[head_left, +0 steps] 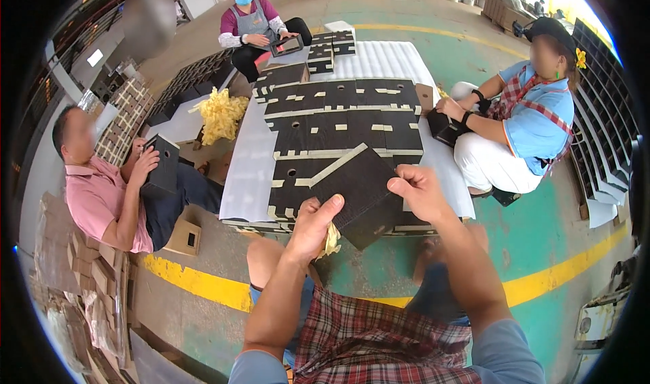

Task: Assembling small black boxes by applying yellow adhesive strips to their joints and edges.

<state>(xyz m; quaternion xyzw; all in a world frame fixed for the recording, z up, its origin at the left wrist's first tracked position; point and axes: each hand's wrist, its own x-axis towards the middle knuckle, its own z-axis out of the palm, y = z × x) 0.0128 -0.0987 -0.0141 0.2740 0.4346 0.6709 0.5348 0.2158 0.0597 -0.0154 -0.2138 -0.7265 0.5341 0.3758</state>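
Observation:
Between my two hands a black wooden box [359,198] is held tilted over my lap, with a strip of pale tape [338,165] along its far upper edge. My left hand [315,225] grips its left corner, thumb on top, and crumpled yellow tape [331,240] sticks out below that palm. At the right corner my right hand [418,191] is closed, thumb and fingers pinched at the edge. Just beyond, rows of similar black boxes [342,123] with pale tape pieces cover a low work surface padded with white foam [247,174].
A person in pink [101,211] at left, one in an apron [252,25] at the far side and one in light blue [528,113] at right each handle a dark box. A yellow tape heap [220,116] lies left of the surface. Stacked panels [602,120] stand at right.

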